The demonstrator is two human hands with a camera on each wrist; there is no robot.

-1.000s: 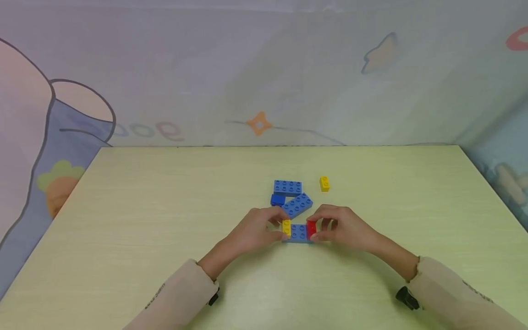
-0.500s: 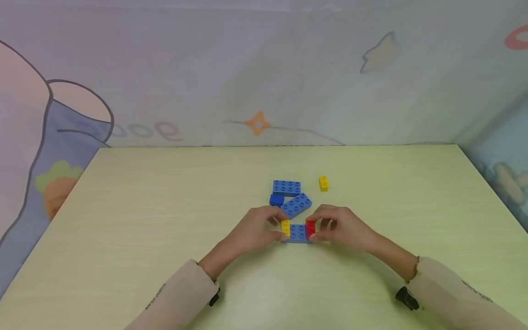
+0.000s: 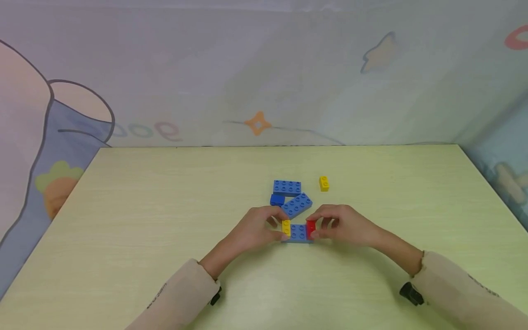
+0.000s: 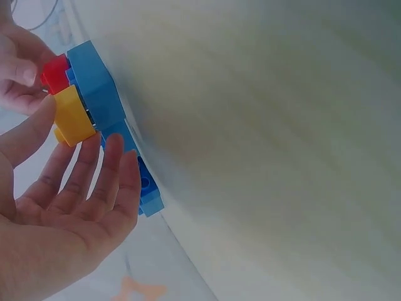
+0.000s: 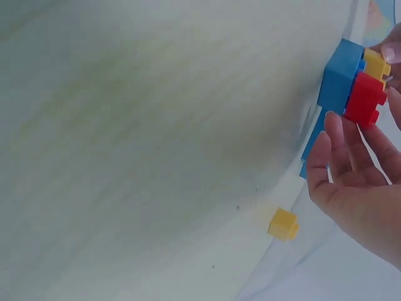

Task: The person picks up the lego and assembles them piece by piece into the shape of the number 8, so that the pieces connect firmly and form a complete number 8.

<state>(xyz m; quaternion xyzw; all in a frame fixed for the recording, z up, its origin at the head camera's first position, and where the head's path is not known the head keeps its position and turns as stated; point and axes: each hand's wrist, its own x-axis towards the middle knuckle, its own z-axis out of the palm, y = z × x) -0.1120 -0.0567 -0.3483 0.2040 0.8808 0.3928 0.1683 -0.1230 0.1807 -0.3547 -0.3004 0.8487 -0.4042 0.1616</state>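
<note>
A blue building brick point(image 3: 298, 233) lies on the table with a small yellow brick point(image 3: 286, 228) on its left end and a small red brick point(image 3: 310, 229) on its right end. My left hand point(image 3: 260, 229) pinches the yellow brick between thumb and forefinger; its other fingers spread beside the blue brick in the left wrist view. The right hand point(image 3: 344, 225) holds thumb and forefinger at the red brick, its other fingers fanned out in the right wrist view. Studs show on the blue brick between the two small ones.
Just behind the hands lie a slanted blue brick point(image 3: 297, 205), a small dark blue brick point(image 3: 277, 200) and a long blue brick point(image 3: 287, 187). A loose yellow brick point(image 3: 324, 184) stands farther right. A printed cloth point(image 3: 288, 73) hangs behind the table point(image 3: 165, 192).
The right forearm and sleeve have shifted slightly to the right, the right thumb a little too. The left hand and the bricks stay essentially where they were.
</note>
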